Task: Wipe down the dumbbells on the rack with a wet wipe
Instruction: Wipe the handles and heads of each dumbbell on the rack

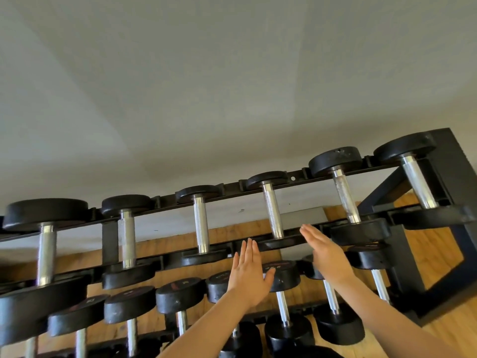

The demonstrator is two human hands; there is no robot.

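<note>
Both my hands are up in front of the rack (322, 177), fingers straight and together, holding nothing; no wet wipe shows anywhere. My left hand (247, 275) hovers before the top tier's front rail, my right hand (322, 251) nearer the rack's right end. The dumbbells (273, 210) lie in rows across two tiers, black heads on the rails, knurled metal handles between. I judge them heavy and rigid, so I'd leave them seated and wipe in place, gripping the textured handle if one must turn.
</note>
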